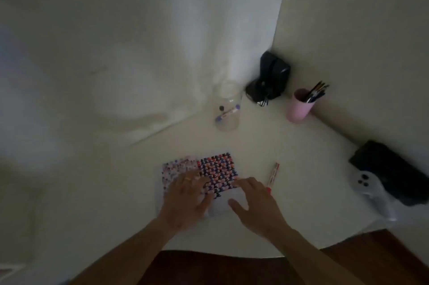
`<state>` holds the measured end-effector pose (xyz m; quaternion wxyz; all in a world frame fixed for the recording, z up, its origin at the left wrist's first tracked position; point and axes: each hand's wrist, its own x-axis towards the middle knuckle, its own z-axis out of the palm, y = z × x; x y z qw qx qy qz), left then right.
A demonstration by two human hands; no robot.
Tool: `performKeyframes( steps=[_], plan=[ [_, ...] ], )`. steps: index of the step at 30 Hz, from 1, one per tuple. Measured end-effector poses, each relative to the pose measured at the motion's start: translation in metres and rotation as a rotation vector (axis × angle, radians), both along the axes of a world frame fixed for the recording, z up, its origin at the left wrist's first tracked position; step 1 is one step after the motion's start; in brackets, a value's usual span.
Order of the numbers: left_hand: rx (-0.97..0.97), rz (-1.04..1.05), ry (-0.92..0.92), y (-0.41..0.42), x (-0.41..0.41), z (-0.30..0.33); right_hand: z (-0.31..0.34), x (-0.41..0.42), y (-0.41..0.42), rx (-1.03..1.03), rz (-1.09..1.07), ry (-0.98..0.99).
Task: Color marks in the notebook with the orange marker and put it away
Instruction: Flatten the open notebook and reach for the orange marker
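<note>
An open notebook (216, 168) lies on the white table, its pages filled with small purple, orange and dark marks. My left hand (188, 199) rests flat on the left page with its fingers spread. Over the lower right page hovers my right hand (253, 203), fingers apart and holding nothing. The orange marker (272, 174) lies on the table just right of the notebook, its near end close to my right fingers.
A clear glass jar (227, 110) with a purple marker inside stands behind the notebook. A pink cup (299, 108) of pens and a black device (269, 80) sit in the corner. A white game controller (369, 188) and a black case (392, 171) lie at right.
</note>
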<state>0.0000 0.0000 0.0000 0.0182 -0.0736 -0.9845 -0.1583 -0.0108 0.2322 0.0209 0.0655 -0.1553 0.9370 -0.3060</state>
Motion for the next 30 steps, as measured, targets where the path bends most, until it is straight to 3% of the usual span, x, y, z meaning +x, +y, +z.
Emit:
performKeyframes(
  steps=[4, 8, 23, 30],
  plan=[
    [-0.166, -0.070, 0.025, 0.000, 0.005, -0.052, -0.063, -0.001, -0.008, 0.153, 0.173, 0.159],
    [-0.155, -0.042, 0.130, 0.002, 0.011, -0.073, -0.098, 0.002, 0.000, 0.180, 0.167, 0.307],
    [-0.171, 0.012, 0.305, 0.003, 0.014, -0.091, -0.112, 0.008, -0.004, 0.207, 0.147, 0.555],
    [-0.216, 0.176, 0.276, 0.013, 0.044, -0.078, -0.108, 0.031, -0.002, 0.207, 0.123, 0.643]
  ],
)
